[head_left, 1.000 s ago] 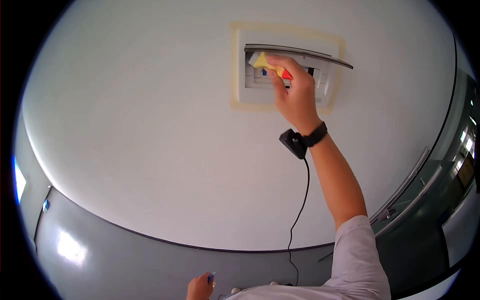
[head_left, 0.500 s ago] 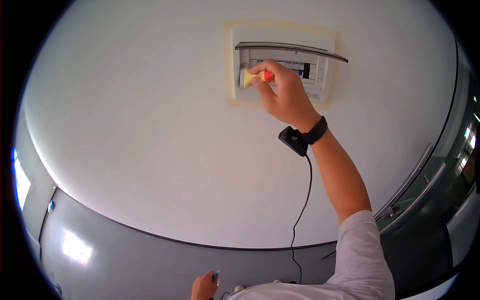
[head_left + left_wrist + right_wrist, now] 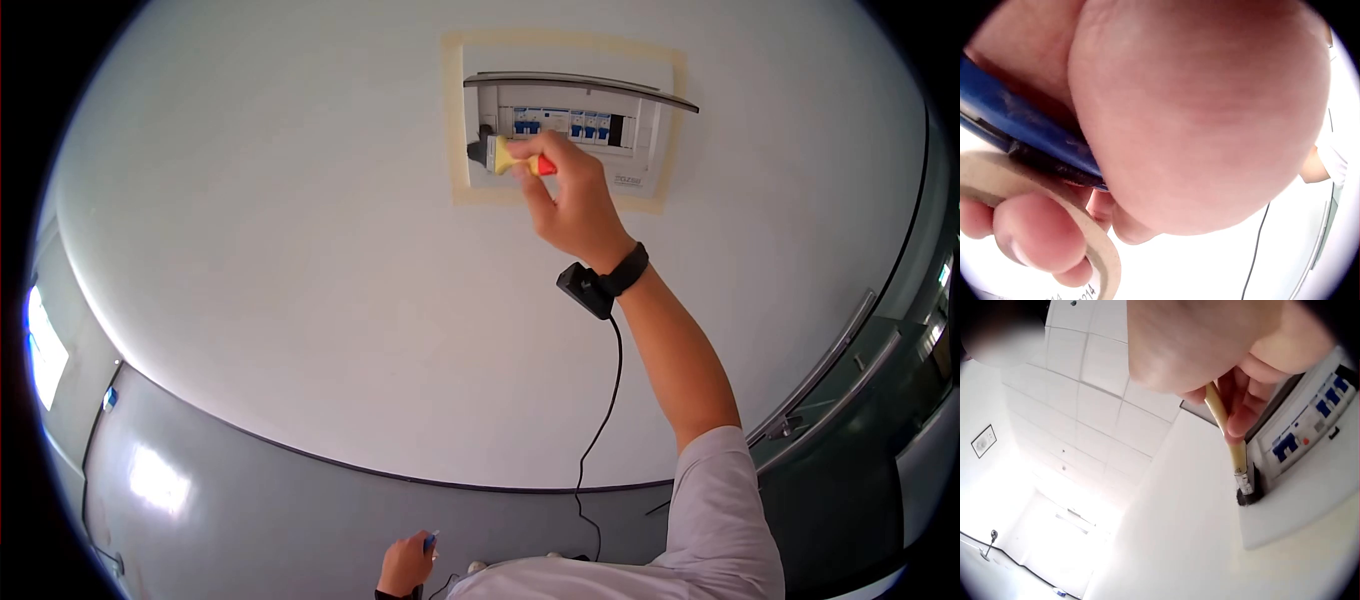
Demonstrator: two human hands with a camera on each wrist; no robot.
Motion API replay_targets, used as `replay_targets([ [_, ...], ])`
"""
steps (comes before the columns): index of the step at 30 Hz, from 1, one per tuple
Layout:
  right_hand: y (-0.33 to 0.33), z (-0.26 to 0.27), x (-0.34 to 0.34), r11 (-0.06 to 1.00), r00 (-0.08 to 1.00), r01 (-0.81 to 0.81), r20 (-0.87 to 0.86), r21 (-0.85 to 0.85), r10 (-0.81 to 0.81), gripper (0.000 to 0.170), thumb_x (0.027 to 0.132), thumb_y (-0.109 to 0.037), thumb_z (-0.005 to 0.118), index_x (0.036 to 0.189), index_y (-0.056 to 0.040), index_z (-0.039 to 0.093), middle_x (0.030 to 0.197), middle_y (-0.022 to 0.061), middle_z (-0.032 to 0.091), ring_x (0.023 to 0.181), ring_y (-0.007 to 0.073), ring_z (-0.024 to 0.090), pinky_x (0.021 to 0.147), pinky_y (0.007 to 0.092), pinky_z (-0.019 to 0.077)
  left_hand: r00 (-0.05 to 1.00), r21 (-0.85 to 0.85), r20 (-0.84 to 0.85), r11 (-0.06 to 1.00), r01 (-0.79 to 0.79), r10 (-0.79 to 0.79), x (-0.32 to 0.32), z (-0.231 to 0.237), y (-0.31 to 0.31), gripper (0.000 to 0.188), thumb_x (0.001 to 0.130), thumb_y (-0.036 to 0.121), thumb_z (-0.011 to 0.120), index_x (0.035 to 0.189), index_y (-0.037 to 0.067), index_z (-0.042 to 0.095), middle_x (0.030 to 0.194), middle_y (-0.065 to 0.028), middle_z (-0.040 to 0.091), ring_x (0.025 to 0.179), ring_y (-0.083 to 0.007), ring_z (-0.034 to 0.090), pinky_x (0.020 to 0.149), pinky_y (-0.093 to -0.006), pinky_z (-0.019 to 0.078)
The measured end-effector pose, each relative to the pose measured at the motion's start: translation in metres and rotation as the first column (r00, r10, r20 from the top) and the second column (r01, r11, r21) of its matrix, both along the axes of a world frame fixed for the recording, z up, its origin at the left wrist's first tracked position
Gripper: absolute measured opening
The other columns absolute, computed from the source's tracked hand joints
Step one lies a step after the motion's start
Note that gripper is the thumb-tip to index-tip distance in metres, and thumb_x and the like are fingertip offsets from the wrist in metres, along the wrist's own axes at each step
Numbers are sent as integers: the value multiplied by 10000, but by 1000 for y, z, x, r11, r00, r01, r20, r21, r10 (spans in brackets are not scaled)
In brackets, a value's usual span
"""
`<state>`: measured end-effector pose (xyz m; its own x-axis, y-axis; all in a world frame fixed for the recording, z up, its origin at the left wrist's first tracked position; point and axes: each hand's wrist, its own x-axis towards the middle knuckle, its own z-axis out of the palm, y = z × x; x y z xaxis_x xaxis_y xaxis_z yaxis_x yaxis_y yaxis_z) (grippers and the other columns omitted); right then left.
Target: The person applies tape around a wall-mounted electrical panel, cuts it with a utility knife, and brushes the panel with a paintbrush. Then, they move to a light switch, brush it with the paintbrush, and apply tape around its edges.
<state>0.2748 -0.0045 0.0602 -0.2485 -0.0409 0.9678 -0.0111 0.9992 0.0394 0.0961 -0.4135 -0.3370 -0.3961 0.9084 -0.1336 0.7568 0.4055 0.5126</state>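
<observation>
My right hand (image 3: 580, 205) pinches the handle of a yellow paintbrush (image 3: 508, 157) with a red end. In the right wrist view, the dark bristles (image 3: 1249, 497) press against the left edge of the frame of a white breaker box (image 3: 648, 165) set in the wall. Its lid (image 3: 590, 86) is raised, and blue switches (image 3: 590, 126) show inside. Low by my body, my left hand (image 3: 403, 566) holds a blue, curved tool (image 3: 1022, 115), most of it hidden by the hand. Against it lies a cardboard ring (image 3: 985, 180) with printed digits, several fingers curled through it.
Pale masking tape (image 3: 570, 40) borders the box on the white wall (image 3: 300, 250). A black cable (image 3: 612, 400) hangs from the right wrist camera (image 3: 586, 288). Metal handles (image 3: 830, 350) stand at the right, and grey floor (image 3: 260, 510) runs below the wall.
The brush has moved from the opening's upper left corner down and left onto the frame's left edge. More of the switches is uncovered. My left hand stays low, holding its things.
</observation>
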Motion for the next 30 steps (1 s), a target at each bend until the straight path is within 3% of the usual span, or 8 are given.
replay_targets([
  [2, -2, -2, 1, 1000, 999, 6, 47, -13, -6, 51, 1022, -30, 682, 1059, -9, 653, 929, 113, 742, 821, 231, 695, 770, 334, 579, 1000, 10, -10, 1000, 12, -12, -1, 1, 0, 227, 1057, 277, 650, 1036, 68, 737, 841, -249, 751, 810, -506, 717, 726, -592, 567],
  [8, 4, 3, 0, 992, 991, -48, -130, -114, 33, 60, 1013, -34, 695, 1038, -8, 647, 892, 111, 752, 763, 228, 732, 695, 315, 602, 1000, 39, -3, 999, -28, 28, 2, 4, -2, 203, 1049, 249, 653, 1047, 66, 741, 843, -255, 748, 818, -510, 714, 727, -594, 566],
  [13, 10, 15, -17, 921, 972, -234, -95, -312, 215, 123, 1061, -92, 693, 1023, 14, 643, 852, 124, 777, 748, 170, 794, 694, 289, 632, 1000, 4, -2, 1000, 2, -2, 8, 12, -1, 199, 1051, 248, 647, 1019, 65, 718, 845, -241, 744, 823, -504, 706, 734, -596, 554],
  [16, 17, 24, -4, 905, 963, -254, -173, -341, 205, 177, 1072, -136, 708, 1022, 22, 644, 829, 129, 780, 766, 158, 816, 682, 279, 628, 1000, 27, -13, 1000, -15, 15, 9, 12, -3, 201, 1051, 250, 644, 1010, 65, 710, 849, -237, 743, 825, -504, 703, 737, -596, 550],
  [20, 21, 5, -15, 967, 973, -121, -220, -226, 70, 180, 1076, -131, 703, 1031, 32, 643, 819, 111, 774, 761, 166, 818, 664, 270, 625, 1000, 20, -3, 1000, -14, 14, 3, -1, -10, 196, 1047, 248, 646, 1010, 66, 709, 841, -244, 738, 823, -509, 700, 733, -601, 547],
  [22, 13, 3, -17, 966, 976, -119, -207, -230, 71, 167, 1079, -118, 694, 1030, 32, 642, 812, 105, 770, 755, 174, 819, 649, 269, 620, 1000, 1, 0, 1000, -17, 17, 2, -2, -12, 189, 1039, 248, 653, 1019, 70, 713, 841, -251, 736, 823, -514, 697, 733, -606, 545],
  [24, 11, 2, -15, 912, 955, -261, -221, -315, 197, 172, 1081, -119, 690, 1021, 34, 639, 803, 107, 766, 753, 181, 821, 635, 268, 613, 999, -6, -1, 999, -34, 34, 3, -1, -14, 191, 1037, 252, 655, 1021, 72, 718, 843, -254, 736, 825, -514, 699, 734, -607, 546],
  [30, 15, -12, -18, 963, 962, -142, -260, -229, 80, 175, 1087, -135, 695, 1022, 16, 635, 825, 110, 761, 751, 173, 814, 638, 268, 616, 999, 17, -12, 999, -36, 36, 6, -1, -10, 196, 1037, 258, 652, 1041, 79, 731, 852, -251, 743, 828, -510, 702, 739, -608, 550],
])
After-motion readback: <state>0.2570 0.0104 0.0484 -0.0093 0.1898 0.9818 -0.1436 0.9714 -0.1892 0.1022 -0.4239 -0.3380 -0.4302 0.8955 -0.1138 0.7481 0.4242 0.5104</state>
